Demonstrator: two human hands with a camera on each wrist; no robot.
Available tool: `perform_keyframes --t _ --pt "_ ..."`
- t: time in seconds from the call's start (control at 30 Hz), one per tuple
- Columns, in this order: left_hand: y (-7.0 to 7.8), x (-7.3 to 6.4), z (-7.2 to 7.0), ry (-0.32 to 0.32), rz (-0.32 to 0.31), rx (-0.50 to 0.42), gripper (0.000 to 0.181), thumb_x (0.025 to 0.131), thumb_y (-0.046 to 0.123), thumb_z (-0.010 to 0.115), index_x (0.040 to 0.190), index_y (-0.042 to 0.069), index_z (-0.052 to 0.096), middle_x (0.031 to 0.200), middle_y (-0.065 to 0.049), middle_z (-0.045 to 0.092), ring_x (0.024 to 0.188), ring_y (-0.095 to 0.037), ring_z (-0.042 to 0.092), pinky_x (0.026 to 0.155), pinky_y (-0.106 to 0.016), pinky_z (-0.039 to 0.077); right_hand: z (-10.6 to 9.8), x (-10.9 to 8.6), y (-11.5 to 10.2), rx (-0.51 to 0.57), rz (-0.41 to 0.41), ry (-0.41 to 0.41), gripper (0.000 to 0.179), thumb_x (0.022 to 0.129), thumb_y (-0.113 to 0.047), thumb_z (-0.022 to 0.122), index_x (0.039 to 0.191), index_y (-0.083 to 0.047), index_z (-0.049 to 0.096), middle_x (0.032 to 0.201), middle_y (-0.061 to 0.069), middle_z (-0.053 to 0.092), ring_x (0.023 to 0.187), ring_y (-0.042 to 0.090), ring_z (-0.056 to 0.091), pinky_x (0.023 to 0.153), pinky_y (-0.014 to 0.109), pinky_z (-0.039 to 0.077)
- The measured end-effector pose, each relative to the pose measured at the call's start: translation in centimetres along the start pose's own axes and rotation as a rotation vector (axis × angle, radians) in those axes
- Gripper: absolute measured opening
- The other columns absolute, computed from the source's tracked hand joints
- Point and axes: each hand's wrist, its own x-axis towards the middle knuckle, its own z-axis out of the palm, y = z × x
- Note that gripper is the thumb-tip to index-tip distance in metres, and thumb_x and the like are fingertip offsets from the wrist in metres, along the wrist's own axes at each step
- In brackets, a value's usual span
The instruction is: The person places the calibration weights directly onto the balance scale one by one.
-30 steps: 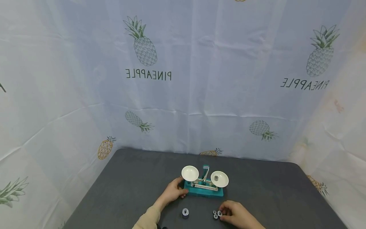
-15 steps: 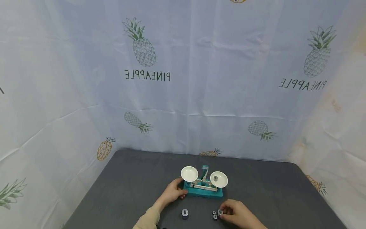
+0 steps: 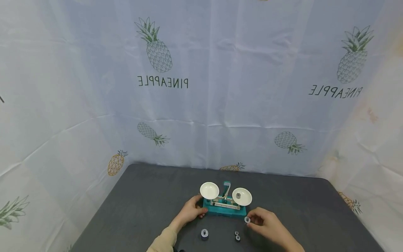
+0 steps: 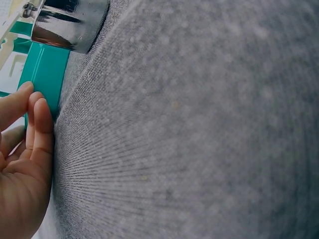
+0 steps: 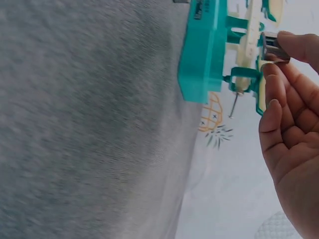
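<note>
A teal balance scale (image 3: 224, 210) stands on the dark table with two cream pans. The left pan (image 3: 209, 190) is bare; a small metal weight (image 3: 238, 195) sits in the right pan (image 3: 245, 201). My left hand (image 3: 189, 210) holds the base's left end, thumb in front; the left wrist view shows its fingertips on the teal base (image 4: 50, 74). Between thumb and fingertips my right hand (image 3: 267, 225) pinches a metal weight (image 5: 273, 47), lifted off the table near the base's front right corner. The other right fingers are loosely curled.
Two small weights, one smaller (image 3: 237, 233) and one larger (image 3: 238, 238), stand close together in front of the scale. A bigger weight (image 3: 204, 234) stands to their left. A pineapple-print curtain (image 3: 207, 105) hangs behind the table (image 3: 151, 189).
My right hand has picked up the weight from beside the two small ones and moved it up and away toward the scale's right corner. The left hand stays on the base.
</note>
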Motion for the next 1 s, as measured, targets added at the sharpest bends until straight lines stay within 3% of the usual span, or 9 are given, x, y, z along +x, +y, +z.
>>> perform_keyframes --t 0.17,0.33,0.5,0.73,1.0 --pt "-0.1 0.1 0.0 -0.006 0.011 -0.001 0.061 0.075 0.012 0.067 0.127 -0.003 0.039 0.080 -0.011 0.057 0.053 -0.006 0.053 0.048 -0.024 0.048 -0.6 0.6 -0.3 -0.050 0.002 0.130 0.014 0.072 -0.023 0.070 0.083 -0.024 0.060 0.074 -0.012 0.053 0.061 -0.006 0.043 0.049 0.015 0.039" --pt "-0.1 0.0 0.0 -0.005 0.014 0.012 0.060 0.075 0.012 0.066 0.126 -0.003 0.039 0.081 -0.011 0.057 0.052 -0.006 0.053 0.048 -0.024 0.048 -1.1 1.4 -0.5 -0.055 0.034 0.193 0.018 0.070 -0.020 0.071 0.083 -0.026 0.060 0.072 -0.014 0.052 0.060 -0.007 0.043 0.049 0.015 0.040" --pt "-0.1 0.0 0.0 -0.005 0.011 0.024 0.059 0.075 0.012 0.066 0.126 -0.003 0.040 0.084 -0.011 0.056 0.052 -0.007 0.054 0.048 -0.024 0.048 -1.8 2.4 -0.2 -0.052 0.054 0.209 0.017 0.071 -0.022 0.071 0.084 -0.026 0.060 0.072 -0.014 0.051 0.061 -0.003 0.044 0.050 0.016 0.039" --pt "-0.1 0.1 -0.1 -0.002 0.013 0.028 0.060 0.075 0.012 0.066 0.126 -0.003 0.040 0.083 -0.010 0.056 0.053 -0.010 0.054 0.047 -0.025 0.048 -2.4 3.9 0.3 -0.059 -0.002 0.244 0.015 0.072 -0.022 0.070 0.084 -0.023 0.062 0.071 -0.011 0.049 0.060 -0.001 0.043 0.051 0.016 0.039" --pt "-0.1 0.2 0.0 -0.001 0.013 0.042 0.059 0.075 0.012 0.066 0.126 -0.003 0.040 0.086 -0.012 0.056 0.053 -0.008 0.054 0.048 -0.024 0.048 -2.2 5.2 0.7 -0.042 0.065 0.212 0.014 0.074 -0.025 0.069 0.086 -0.022 0.062 0.074 -0.008 0.049 0.060 0.001 0.040 0.050 0.017 0.037"
